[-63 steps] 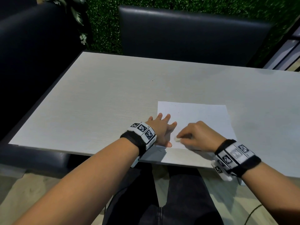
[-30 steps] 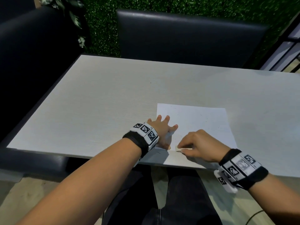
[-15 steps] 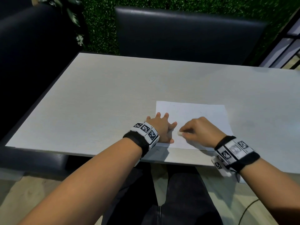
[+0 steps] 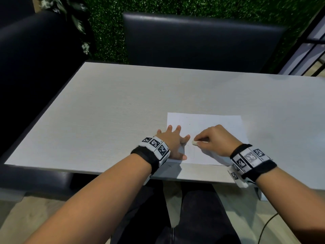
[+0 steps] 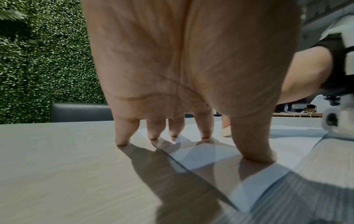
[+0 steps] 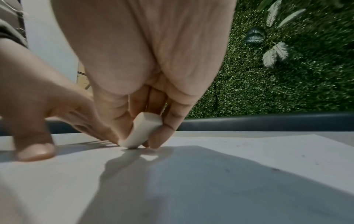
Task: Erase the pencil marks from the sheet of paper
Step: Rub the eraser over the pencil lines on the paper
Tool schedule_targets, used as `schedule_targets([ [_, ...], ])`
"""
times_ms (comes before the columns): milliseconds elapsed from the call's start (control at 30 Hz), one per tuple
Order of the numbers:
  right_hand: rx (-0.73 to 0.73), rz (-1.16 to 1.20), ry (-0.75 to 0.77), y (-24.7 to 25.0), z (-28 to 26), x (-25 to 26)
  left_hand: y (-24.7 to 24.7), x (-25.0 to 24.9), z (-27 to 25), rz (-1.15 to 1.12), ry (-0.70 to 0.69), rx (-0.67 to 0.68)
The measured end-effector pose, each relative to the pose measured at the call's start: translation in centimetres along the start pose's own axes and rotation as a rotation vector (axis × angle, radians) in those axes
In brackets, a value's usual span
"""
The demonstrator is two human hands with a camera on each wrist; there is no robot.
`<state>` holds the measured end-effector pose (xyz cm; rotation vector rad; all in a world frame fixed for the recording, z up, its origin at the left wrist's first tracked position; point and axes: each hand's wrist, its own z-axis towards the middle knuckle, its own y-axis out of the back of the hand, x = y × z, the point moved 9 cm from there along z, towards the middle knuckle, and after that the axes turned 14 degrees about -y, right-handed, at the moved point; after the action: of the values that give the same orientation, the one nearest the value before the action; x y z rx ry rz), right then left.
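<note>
Item: eraser (image 6: pixel 140 131), pinched in my right hand (image 4: pixel 217 140).
Long axis tilted, lower end touching paper (image 4: pixel 219 122); left hand (image 4: pixel 173 143) spread, pressing sheet.

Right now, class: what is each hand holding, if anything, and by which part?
The right hand pinches a white eraser by its upper sides, its lower end on the paper. The left hand holds nothing; spread fingertips press the paper.
</note>
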<state>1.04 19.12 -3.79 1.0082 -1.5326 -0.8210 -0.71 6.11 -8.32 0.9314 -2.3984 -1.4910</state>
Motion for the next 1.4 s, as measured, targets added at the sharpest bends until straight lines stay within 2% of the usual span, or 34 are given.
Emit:
schedule_targets([
  [200, 0.144, -0.094, 0.075, -2.6, -4.6, 1.5, 0.1, -0.1, 0.3, -0.008, 0.011, 0.023],
  [400, -0.016, -0.019, -0.007, 0.3, -0.4, 0.2, 0.2, -0.2, 0.1, -0.013, 0.000, -0.007],
  [633, 0.119, -0.096, 0.081, -2.6, -4.1, 1.4, 0.1, -0.3, 0.2, -0.015, 0.021, 0.045],
  [800, -0.006, -0.033, -0.006, -0.1, -0.5, -0.2, 0.2, -0.4, 0.0, -0.030, 0.008, 0.044],
  [1033, 0.098, -0.066, 0.052, -1.8, -3.6, 0.9, 0.1, -0.3, 0.1, -0.031, 0.027, 0.069],
  [1133, 0.017, -0.010, 0.024, -0.4, -1.4, 0.4, 0.2, -0.4, 0.1, -0.038, 0.012, 0.058],
  [1233, -0.002, -0.026, 0.011, -0.2, -0.7, 0.7, 0.2, -0.3, -0.1, -0.038, 0.010, 0.050],
  [1400, 0.118, -0.064, 0.065, -1.8, -3.5, 1.8, 0.2, -0.4, 0.0, -0.042, 0.027, 0.060],
])
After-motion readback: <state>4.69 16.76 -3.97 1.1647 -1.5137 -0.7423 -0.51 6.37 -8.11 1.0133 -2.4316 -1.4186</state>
